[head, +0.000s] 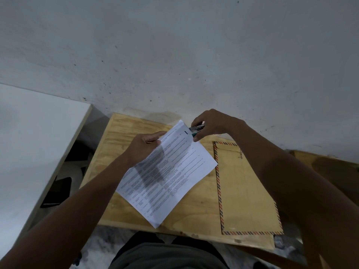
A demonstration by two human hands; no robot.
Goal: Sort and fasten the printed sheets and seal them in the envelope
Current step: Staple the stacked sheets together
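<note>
A stack of white printed sheets [169, 175] is held tilted above the wooden board [120, 136]. My left hand [143, 147] pinches the sheets along their upper left edge. My right hand [209, 123] grips a small stapler [196, 130] with a metal top and teal body, its jaws set over the sheets' top corner. A tan envelope [246, 191] with a red and blue striped border lies flat on the board to the right, partly under my right forearm.
A grey wall [174, 55] rises just behind the board. A white tabletop [35, 142] stands at the left, with dark objects [58, 189] in the gap below. More wood [334, 167] sits at the far right. My lap shows below the board's near edge.
</note>
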